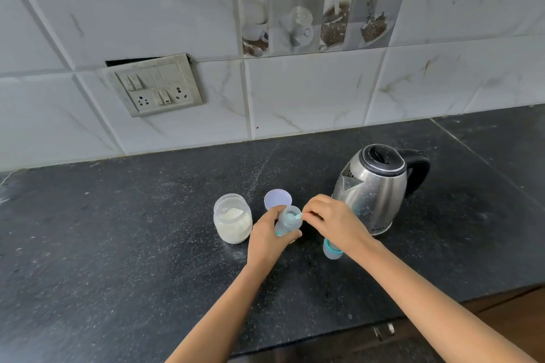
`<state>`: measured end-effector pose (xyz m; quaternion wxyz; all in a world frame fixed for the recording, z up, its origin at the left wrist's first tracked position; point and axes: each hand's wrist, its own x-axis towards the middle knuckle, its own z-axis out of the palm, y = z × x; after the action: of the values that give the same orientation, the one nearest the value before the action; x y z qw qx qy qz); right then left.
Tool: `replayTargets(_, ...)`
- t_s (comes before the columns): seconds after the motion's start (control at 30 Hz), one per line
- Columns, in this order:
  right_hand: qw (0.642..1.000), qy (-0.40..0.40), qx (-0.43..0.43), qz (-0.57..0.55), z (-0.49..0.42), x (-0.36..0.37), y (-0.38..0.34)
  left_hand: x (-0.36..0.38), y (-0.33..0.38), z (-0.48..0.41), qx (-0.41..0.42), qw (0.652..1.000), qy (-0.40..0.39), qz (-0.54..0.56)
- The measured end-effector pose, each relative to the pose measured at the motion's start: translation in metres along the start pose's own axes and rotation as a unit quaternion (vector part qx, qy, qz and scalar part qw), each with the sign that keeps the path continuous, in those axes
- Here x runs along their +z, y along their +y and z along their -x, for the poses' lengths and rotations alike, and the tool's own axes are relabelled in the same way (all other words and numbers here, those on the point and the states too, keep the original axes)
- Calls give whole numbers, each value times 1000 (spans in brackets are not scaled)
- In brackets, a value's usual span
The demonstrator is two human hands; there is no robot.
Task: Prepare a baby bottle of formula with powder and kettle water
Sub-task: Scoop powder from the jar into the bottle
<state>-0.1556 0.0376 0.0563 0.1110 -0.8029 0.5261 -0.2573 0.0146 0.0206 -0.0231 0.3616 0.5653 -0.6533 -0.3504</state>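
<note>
Powder-dosing step, centre of frame. Left hand (269,234) wrapped around open bottle (288,222), tilted a bit. Right hand (330,219) pinching small scoop (297,216) at bottle mouth (powder on it hard to tell). Open powder jar (233,219) just left, its lid (277,199) behind. Kettle (376,188) right of centre, untouched. Bottle cap (332,250) under right wrist. Next likely: empty scoop cleanly, steady bottle, then reach for kettle.
</note>
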Motion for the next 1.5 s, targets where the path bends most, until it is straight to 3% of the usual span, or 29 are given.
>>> replayTargets(0.13, 999, 41, 18, -17, 0, -3, -2, 2, -6, -1, -11, 1000, 4, -1)
replayTargets(0.23, 990, 76, 86, -77, -4, -6, 1, 3, -8, 0, -18, 1000, 9, 1)
replayTargets(0.37, 939, 91, 226, -242, -14, -6, 8, 6, -14, 2, -43, 999, 7, 11)
replayTargets(0.5, 894, 87, 292, -330, -28, 3, 7, 6, -19, 7, -65, 997, -9, 29)
replayTargets(0.67, 913, 67, 253, -315, -64, 23, -9, 2, -30, 18, -76, 997, -7, 8)
replayTargets(0.87, 961, -12, 152, -231, -104, 53, -33, -4, -36, 30, -96, 995, 6, 1)
replayTargets(1.07, 968, -60, 129, -205, -113, 79, -37, -6, -36, 31, -90, 996, 16, 8)
replayTargets(1.27, 960, 4, 167, -224, -102, 64, -19, -5, -33, 20, -74, 997, 22, 16)
replayTargets(1.5, 955, 226, 42, -188, -63, -12, 4, 1, -31, 5, -70, 997, 23, 24)
